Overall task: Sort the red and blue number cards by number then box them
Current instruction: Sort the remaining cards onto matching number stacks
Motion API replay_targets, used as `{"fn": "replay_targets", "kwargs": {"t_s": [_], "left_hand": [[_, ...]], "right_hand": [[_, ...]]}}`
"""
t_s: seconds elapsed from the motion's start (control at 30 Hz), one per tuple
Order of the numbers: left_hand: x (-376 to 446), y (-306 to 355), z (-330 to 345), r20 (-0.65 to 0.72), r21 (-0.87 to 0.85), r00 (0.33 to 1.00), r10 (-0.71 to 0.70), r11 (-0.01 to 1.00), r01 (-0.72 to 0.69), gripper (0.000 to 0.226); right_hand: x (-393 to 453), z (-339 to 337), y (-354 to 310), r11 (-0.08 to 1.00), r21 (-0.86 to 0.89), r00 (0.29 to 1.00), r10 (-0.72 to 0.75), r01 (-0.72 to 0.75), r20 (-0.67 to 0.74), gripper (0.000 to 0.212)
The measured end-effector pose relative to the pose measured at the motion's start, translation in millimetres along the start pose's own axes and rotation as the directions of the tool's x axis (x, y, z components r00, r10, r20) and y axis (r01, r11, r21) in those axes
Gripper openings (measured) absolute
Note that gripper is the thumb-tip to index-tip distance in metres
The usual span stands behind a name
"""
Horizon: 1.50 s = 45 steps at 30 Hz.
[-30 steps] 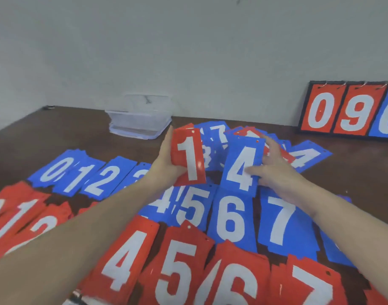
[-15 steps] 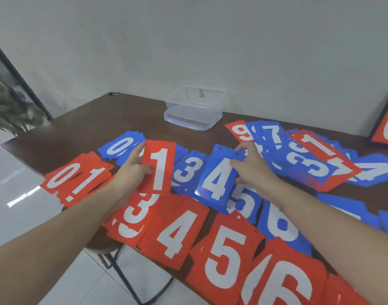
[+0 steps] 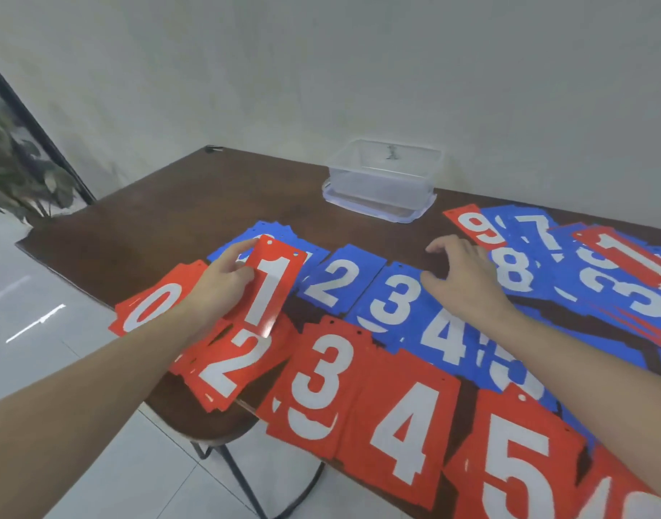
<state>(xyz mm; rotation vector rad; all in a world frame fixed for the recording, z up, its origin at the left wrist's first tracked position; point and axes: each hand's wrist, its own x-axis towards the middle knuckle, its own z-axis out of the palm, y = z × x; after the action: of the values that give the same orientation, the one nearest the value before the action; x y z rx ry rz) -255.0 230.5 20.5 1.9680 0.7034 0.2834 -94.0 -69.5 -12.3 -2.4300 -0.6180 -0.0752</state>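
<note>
My left hand (image 3: 220, 282) grips a red 1 card (image 3: 270, 284), tilted above the table between the red 0 pile (image 3: 152, 303) and the red 2 pile (image 3: 227, 368). My right hand (image 3: 462, 280) hovers with loosely spread fingers over the blue 3 card (image 3: 390, 299) and blue 4 card (image 3: 445, 339), holding nothing. Red 3 (image 3: 319, 376), red 4 (image 3: 403, 428) and red 5 (image 3: 516, 462) piles lie along the near edge. Blue 2 (image 3: 334, 279) sits behind them. An unsorted heap (image 3: 583, 271) of blue and red cards lies at the right.
A clear plastic box (image 3: 383, 177) stands on its lid at the back of the dark wooden table (image 3: 179, 219). The table's left corner and near edge drop to a tiled floor. A potted plant (image 3: 18, 170) stands at far left.
The view has swung left. My left hand carried the red 1 card over toward the red 0 and 2 piles. My right hand let go of the blue 4 card, which now lies flat.
</note>
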Motion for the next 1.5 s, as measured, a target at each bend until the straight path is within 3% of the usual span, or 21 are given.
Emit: {"fn": "replay_targets", "kwargs": {"t_s": [0.17,0.33,0.5,0.6,0.8,1.0,1.2,1.5], "left_hand": [[10.2,-22.3,-46.0,0.077,0.263,0.994,0.074,0.96,-0.092,0.043],[30.8,-54.0,-84.0,0.096,0.426,0.995,0.042,0.901,-0.079,0.044],[39.5,-71.3,-91.8,0.207,0.568,0.969,0.138,0.789,-0.234,0.05],[48.5,-61.6,-84.4,0.204,0.645,0.953,0.223,0.702,-0.302,0.048],[71.7,-23.8,-33.9,0.341,0.472,0.845,0.412,0.702,-0.533,0.034],[97.5,27.8,66.9,0.474,0.339,0.714,0.515,0.642,-0.688,0.027],[108.8,83.5,174.1,0.557,0.236,0.678,0.48,0.691,-0.683,0.03],[110.2,150.7,322.1,0.63,0.198,0.622,0.466,0.678,-0.708,0.038]], "right_hand": [[15.6,28.8,-44.3,0.999,0.049,0.998,-0.023,0.019,0.066,0.033],[26.6,62.9,-80.3,0.997,0.058,0.993,-0.063,0.058,0.096,0.029],[33.3,76.7,-95.6,0.998,0.037,0.991,-0.059,0.055,0.123,0.032],[36.6,72.2,-92.9,0.998,0.009,0.992,-0.061,0.06,0.11,0.03],[38.7,46.4,-63.5,1.0,-0.015,0.998,0.018,-0.017,0.056,0.033],[27.9,-1.0,2.5,0.983,-0.034,0.984,0.18,-0.18,-0.012,0.035],[11.5,-55.3,94.4,0.955,0.006,0.954,0.295,-0.295,-0.05,0.028],[31.3,-122.9,207.1,0.916,-0.174,0.932,0.346,-0.361,-0.109,0.036]]}}
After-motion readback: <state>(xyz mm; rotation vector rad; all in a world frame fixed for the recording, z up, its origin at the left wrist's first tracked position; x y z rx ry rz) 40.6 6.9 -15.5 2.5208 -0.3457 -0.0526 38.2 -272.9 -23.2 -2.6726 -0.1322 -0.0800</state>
